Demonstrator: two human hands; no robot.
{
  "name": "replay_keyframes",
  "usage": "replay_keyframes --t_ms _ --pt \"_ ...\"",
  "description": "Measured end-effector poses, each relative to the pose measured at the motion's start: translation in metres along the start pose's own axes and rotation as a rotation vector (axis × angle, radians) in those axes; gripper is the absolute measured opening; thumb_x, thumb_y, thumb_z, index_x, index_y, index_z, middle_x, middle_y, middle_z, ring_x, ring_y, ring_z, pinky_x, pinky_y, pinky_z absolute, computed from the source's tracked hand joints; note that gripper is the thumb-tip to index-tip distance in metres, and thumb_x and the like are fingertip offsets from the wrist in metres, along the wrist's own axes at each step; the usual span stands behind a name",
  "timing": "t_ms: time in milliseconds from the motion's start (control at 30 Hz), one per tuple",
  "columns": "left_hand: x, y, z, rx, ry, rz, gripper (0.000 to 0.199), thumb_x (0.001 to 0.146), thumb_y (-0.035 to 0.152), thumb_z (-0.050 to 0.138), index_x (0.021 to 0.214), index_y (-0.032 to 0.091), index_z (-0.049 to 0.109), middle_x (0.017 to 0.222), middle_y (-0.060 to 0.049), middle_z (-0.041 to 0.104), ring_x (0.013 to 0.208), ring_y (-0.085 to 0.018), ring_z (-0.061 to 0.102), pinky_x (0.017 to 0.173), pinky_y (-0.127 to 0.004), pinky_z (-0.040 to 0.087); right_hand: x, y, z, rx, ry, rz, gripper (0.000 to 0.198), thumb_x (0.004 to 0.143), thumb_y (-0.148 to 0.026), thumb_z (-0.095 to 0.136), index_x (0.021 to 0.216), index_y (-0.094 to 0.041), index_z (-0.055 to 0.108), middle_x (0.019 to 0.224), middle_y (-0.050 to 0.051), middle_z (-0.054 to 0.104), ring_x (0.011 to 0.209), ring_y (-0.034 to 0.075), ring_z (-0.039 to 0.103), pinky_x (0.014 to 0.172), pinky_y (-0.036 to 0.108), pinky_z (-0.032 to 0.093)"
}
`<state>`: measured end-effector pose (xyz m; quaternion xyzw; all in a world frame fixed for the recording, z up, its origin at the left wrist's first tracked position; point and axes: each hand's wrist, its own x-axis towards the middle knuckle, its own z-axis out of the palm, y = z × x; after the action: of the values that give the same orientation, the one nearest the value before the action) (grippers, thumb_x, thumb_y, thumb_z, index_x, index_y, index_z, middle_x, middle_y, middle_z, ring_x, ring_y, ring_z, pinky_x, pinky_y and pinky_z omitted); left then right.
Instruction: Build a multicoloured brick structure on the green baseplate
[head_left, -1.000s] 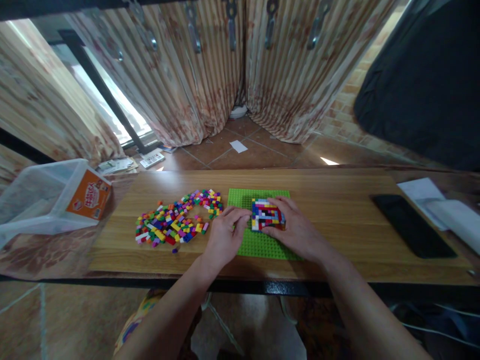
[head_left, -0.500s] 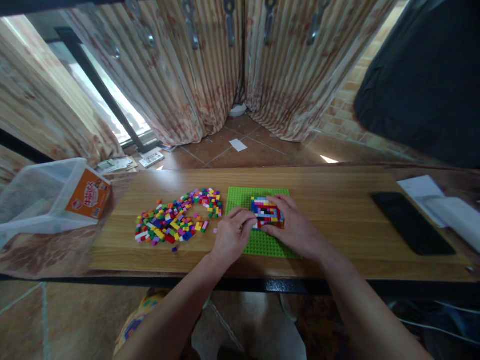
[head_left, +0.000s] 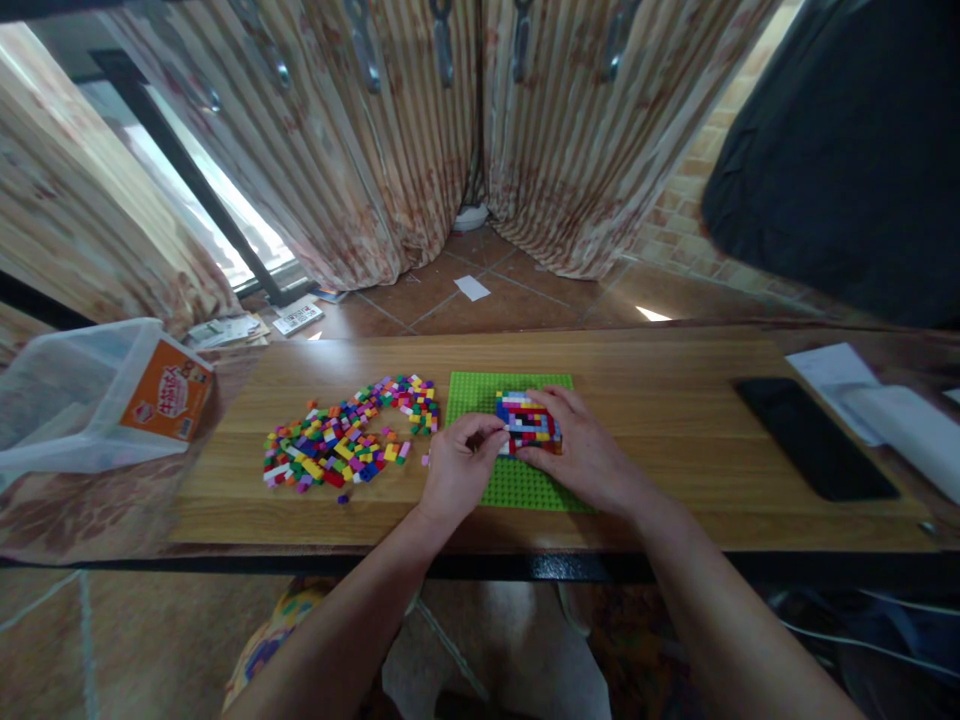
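A multicoloured block of toy building bricks [head_left: 529,420] stands on a green studded baseplate [head_left: 517,493]. My right hand [head_left: 585,445] is wrapped round its right side, thumb at the near edge and fingers over the far edge. At the block's left edge, my left hand [head_left: 461,465] has thumb and forefinger pinched together. A whitish speck shows by these fingertips, too small to make out. Part of the block lies hidden under my right fingers.
Left of the baseplate, a heap of loose toy bricks [head_left: 330,445] spreads over the wooden board [head_left: 675,400]. A clear plastic bin [head_left: 82,400] with an orange label stands farther left. A black phone-like slab [head_left: 814,437] and white papers [head_left: 832,375] lie at the right.
The left fingers have shifted slightly at the block's left edge and their pinch looks more rounded. My right hand keeps its hold. The whole view has moved a little.
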<state>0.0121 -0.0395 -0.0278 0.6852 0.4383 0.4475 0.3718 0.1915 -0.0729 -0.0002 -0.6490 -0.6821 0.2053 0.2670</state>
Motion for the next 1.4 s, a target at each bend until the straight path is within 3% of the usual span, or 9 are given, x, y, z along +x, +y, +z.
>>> replay_keyframes --t_ms 200,933,1133,1400 --pt "-0.001 0.009 -0.01 0.132 -0.044 0.115 0.012 0.089 0.021 0.061 0.087 0.019 0.072 0.081 -0.002 0.073 0.073 -0.014 0.065 0.068 -0.025 0.051 -0.001 0.0 0.0 -0.011 -0.004 -0.014 0.066 0.08 -0.042 0.069 0.14 -0.025 0.047 0.145 0.012 0.045 0.133 0.03 0.047 0.112 0.049 0.038" --pt "-0.001 0.011 -0.013 0.298 -0.136 0.291 0.018 0.094 0.013 0.049 0.092 0.019 0.066 0.09 -0.005 0.07 0.086 -0.015 0.065 0.078 -0.027 0.051 -0.001 0.0 0.001 -0.002 0.011 -0.018 0.067 0.08 -0.045 0.067 0.141 -0.026 0.046 0.146 0.012 0.044 0.135 0.031 0.045 0.113 0.051 0.036" --pt "-0.002 0.013 -0.013 0.306 -0.143 0.286 0.011 0.091 0.014 0.054 0.089 0.018 0.064 0.089 -0.006 0.069 0.084 -0.016 0.064 0.076 -0.028 0.051 0.0 -0.002 -0.001 -0.033 -0.022 -0.001 0.068 0.08 -0.045 0.068 0.14 -0.021 0.047 0.145 0.014 0.045 0.134 0.03 0.047 0.113 0.048 0.038" --pt "-0.001 0.012 -0.013 0.308 -0.125 0.283 0.013 0.093 0.016 0.053 0.088 0.019 0.064 0.087 -0.004 0.069 0.086 -0.015 0.065 0.078 -0.028 0.051 -0.001 0.0 0.0 -0.023 0.004 -0.017 0.067 0.08 -0.046 0.068 0.14 -0.025 0.047 0.145 0.012 0.045 0.134 0.031 0.047 0.113 0.05 0.038"
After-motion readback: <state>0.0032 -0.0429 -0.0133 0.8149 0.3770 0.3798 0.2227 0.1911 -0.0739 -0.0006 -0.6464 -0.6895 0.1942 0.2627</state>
